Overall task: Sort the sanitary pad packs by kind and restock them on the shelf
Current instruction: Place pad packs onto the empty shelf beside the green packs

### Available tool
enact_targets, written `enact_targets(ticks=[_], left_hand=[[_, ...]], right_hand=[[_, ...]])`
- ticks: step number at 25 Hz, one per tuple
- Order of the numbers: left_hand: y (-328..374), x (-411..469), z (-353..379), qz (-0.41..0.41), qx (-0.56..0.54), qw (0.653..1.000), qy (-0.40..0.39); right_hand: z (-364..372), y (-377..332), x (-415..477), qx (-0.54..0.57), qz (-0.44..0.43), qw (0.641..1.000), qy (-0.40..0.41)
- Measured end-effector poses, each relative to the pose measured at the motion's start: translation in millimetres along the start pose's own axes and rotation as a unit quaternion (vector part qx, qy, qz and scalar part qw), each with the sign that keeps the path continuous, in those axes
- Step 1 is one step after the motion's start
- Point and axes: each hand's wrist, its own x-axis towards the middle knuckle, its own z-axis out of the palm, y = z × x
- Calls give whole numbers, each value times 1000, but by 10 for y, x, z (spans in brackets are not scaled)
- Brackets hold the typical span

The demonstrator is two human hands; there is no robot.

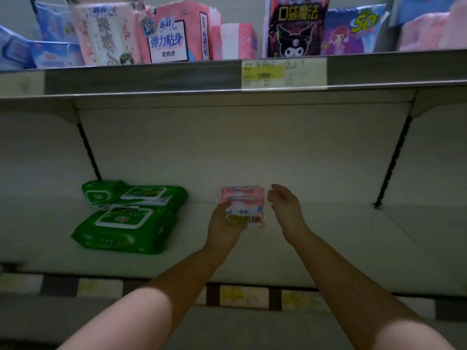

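Lying on the shelf [328, 236], the pink pad packs [246, 205] are grasped by the left hand [223, 229]. Right hand [286, 210] released beside them. Green packs [129, 218] lie left.

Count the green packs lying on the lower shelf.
3: back-left pack, back-right pack, and the front pack overlapping both. More could be hidden beneath them.

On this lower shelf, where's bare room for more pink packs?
Bare: between green packs and pink packs; wider right of right hand, up to the bracket. Upper shelf is crowded.
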Motion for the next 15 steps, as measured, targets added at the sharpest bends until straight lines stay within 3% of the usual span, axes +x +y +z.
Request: enact_targets(ticks=[10,15], left_hand=[[33,-808,-146,28,58,998,28],[8,-1370,-444,14,57,998,-31]], right_hand=[[-134,-154,-913,47,-43,998,-3],[-91,-200,-1520,59,-44,997,10]])
